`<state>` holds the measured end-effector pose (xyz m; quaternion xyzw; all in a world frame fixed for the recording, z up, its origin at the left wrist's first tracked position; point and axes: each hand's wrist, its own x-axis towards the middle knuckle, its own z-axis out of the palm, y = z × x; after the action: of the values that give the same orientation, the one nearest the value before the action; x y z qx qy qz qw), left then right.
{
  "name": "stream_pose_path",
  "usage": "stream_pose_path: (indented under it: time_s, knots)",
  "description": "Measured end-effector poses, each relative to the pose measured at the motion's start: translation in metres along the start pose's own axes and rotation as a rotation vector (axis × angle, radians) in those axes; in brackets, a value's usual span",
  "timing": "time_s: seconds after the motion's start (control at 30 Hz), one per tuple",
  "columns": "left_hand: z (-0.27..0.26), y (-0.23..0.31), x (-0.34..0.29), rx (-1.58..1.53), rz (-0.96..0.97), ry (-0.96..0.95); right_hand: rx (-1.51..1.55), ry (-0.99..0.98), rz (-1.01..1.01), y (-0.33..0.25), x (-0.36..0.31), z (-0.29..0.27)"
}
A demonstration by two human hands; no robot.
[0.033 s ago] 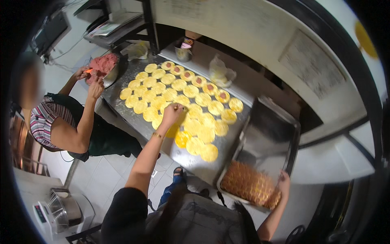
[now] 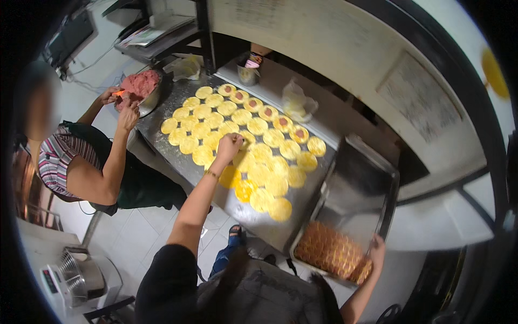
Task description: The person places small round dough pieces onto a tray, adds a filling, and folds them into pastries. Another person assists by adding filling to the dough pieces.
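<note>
My left hand (image 2: 230,147) is over the middle of the dough rounds (image 2: 261,200), its fingers pinched. Whatever the pinch holds, if anything, is too small to make out. The flat, yellow rounds lie in close rows on the dark metal table (image 2: 237,208). Several in the far row carry a small pinkish-brown dab on top. To the right, my right hand (image 2: 378,251) is closed at the right rim of a deep metal tray (image 2: 389,197). Brown-and-gold pieces (image 2: 329,248), packed together, fill the tray's near end; their kind is blurred.
At my left a co-worker in a striped top (image 2: 67,154) works with an orange tool (image 2: 119,93) over a steel bowl (image 2: 151,102) of pink filling. A small bucket (image 2: 247,74) and plastic bags (image 2: 297,102) stand along the back ledge. A mixer (image 2: 81,275) stands lower left.
The whole view has shifted slightly. My left hand stays pinched over the rounds, and my right hand stays at the tray's rim.
</note>
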<state>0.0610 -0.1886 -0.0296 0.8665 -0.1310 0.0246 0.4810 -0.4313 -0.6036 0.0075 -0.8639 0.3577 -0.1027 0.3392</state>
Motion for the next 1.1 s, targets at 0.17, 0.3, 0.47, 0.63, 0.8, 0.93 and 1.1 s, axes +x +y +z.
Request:
stream_pose_path:
  time_s: [0.17,0.3,0.47,0.63,0.8,0.93,1.1]
  knots:
    - [-0.018,-0.077,0.156,0.311,-0.004,0.252,0.095,0.04,0.024,-0.027,-0.016,0.018]
    - [-0.022,-0.094,0.242,0.474,-0.12,0.286,-0.062,0.048,0.228,-0.066,-0.036,0.05]
    - [-0.011,-0.112,0.285,0.643,-0.203,0.266,-0.193,-0.051,0.333,-0.066,-0.053,0.066]
    - [0.008,-0.147,0.323,0.377,-0.229,0.079,-0.123,-0.006,0.505,-0.142,-0.038,0.084]
    - [0.002,-0.199,0.353,-0.647,-0.335,0.289,-0.226,-0.065,0.233,-0.142,-0.003,0.096]
    - [-0.011,-0.105,0.295,-1.315,-0.379,-0.118,-0.218,-0.047,0.082,-0.189,0.002,0.116]
    - [-0.015,-0.026,0.173,-1.433,-0.495,-0.507,0.43,-0.165,0.014,-0.28,0.049,0.189]
